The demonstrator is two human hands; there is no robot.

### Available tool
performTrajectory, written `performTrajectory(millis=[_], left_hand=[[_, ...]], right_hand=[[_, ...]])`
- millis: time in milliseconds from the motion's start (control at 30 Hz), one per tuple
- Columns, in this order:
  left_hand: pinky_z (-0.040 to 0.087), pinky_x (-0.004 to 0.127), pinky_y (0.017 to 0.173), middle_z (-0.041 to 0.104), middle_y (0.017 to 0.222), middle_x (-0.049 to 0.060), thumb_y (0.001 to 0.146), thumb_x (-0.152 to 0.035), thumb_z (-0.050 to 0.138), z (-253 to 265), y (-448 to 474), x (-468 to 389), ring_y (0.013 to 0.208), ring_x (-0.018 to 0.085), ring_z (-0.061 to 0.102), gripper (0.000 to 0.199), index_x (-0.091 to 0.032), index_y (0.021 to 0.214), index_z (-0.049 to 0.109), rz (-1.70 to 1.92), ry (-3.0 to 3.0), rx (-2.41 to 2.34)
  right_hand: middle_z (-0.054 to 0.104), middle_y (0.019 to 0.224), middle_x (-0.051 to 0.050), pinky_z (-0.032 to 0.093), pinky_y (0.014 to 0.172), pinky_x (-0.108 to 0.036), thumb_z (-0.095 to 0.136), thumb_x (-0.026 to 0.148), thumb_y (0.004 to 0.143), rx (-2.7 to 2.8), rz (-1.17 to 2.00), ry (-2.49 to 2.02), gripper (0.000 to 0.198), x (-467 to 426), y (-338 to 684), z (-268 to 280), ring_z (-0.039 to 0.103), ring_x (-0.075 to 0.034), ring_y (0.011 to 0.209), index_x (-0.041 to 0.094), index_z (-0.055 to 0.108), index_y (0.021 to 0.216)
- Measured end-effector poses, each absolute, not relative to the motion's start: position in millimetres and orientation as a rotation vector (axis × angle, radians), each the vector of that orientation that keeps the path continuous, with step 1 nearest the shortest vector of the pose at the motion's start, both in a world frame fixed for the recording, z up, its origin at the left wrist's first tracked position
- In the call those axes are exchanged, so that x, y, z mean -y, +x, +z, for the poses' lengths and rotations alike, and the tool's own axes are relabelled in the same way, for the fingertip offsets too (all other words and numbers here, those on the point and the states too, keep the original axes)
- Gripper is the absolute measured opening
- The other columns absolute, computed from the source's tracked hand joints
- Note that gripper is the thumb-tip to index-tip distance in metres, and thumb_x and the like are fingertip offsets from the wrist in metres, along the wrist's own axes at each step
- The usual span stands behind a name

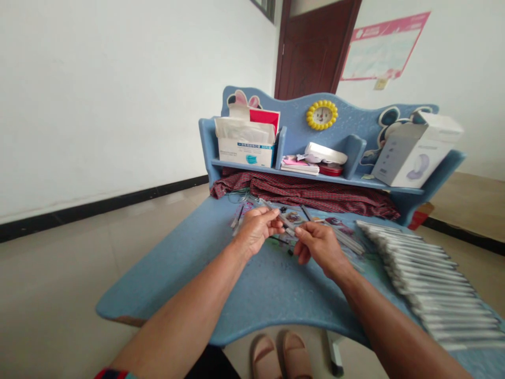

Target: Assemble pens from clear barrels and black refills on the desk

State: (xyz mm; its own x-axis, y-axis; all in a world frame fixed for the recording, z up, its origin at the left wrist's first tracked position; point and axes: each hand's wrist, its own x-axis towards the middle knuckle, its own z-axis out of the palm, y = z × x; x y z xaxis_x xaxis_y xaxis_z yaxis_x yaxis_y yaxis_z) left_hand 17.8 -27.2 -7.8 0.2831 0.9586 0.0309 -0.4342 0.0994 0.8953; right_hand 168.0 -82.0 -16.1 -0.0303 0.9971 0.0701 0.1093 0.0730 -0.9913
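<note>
My left hand (260, 227) pinches one end of a slim, greyish clear pen (287, 223) between thumb and fingers. The other end is gripped by my right hand (319, 245), its thumb on top. The pen is held slanting above the desk, partly covered by my fingers, and its details are blurred. Beneath and around my hands lie loose pen parts: clear tubes (347, 238) behind the right hand, and thin dark pieces (306, 212). On the right side of the desk, many similar pens (430, 284) are laid side by side in a long row.
The blue desk (173, 273) has a curved front edge and a raised shelf at the back. On it stand a mask box (245, 150), papers (299, 166), a red tin (330, 169) and a white carton (410, 152). A folded checked cloth (307, 192) lies below the shelf.
</note>
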Motion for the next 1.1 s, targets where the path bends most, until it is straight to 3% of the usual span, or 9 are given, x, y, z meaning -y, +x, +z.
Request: performTrajectory(millis=[200,333,533,800,1100], left_hand=[[0.053,0.027,0.059,0.064,0.068,0.006,0.072,-0.018,0.067,-4,13,28,0.058,0.012,0.059,0.011,-0.009,0.077,0.061,1.116,1.063,-0.562],[0.052,0.029,0.066,0.066,0.076,0.009,0.071,-0.022,0.068,1,7,30,0.061,0.012,0.060,0.016,-0.009,0.079,0.064,1.078,1.148,-0.514],[0.051,0.028,0.066,0.067,0.080,0.009,0.070,-0.025,0.070,19,4,36,0.063,0.013,0.062,0.020,-0.010,0.081,0.065,1.040,1.236,-0.518],[0.052,0.030,0.065,0.066,0.077,0.009,0.070,-0.023,0.069,52,5,47,0.067,0.016,0.063,0.019,-0.010,0.083,0.066,0.961,1.441,-0.630],[0.051,0.030,0.067,0.066,0.080,0.009,0.070,-0.022,0.069,48,-3,64,0.069,0.016,0.063,0.020,-0.011,0.087,0.065,0.978,1.393,-0.643]], right_hand=[[0.061,0.043,-0.003,0.035,0.028,-0.019,0.051,0.041,0.080,1.153,1.567,-1.068,0.027,82,174,-15,0.049,-0.012,0.026,0.016,0.051,0.070],[0.061,0.042,-0.002,0.033,0.028,-0.018,0.054,0.042,0.079,1.089,1.704,-0.880,0.028,83,175,-18,0.048,-0.011,0.025,0.016,0.052,0.069],[0.059,0.039,0.001,0.033,0.027,-0.019,0.059,0.045,0.074,1.032,1.780,-0.741,0.030,85,175,-18,0.045,-0.011,0.024,0.017,0.051,0.067],[0.058,0.039,0.000,0.031,0.027,-0.018,0.055,0.044,0.079,1.018,1.776,-0.621,0.032,87,178,-9,0.044,-0.010,0.024,0.015,0.054,0.067],[0.057,0.037,0.000,0.029,0.026,-0.015,0.050,0.050,0.082,1.116,1.796,-0.561,0.039,88,177,-14,0.044,-0.009,0.023,0.015,0.053,0.064]])
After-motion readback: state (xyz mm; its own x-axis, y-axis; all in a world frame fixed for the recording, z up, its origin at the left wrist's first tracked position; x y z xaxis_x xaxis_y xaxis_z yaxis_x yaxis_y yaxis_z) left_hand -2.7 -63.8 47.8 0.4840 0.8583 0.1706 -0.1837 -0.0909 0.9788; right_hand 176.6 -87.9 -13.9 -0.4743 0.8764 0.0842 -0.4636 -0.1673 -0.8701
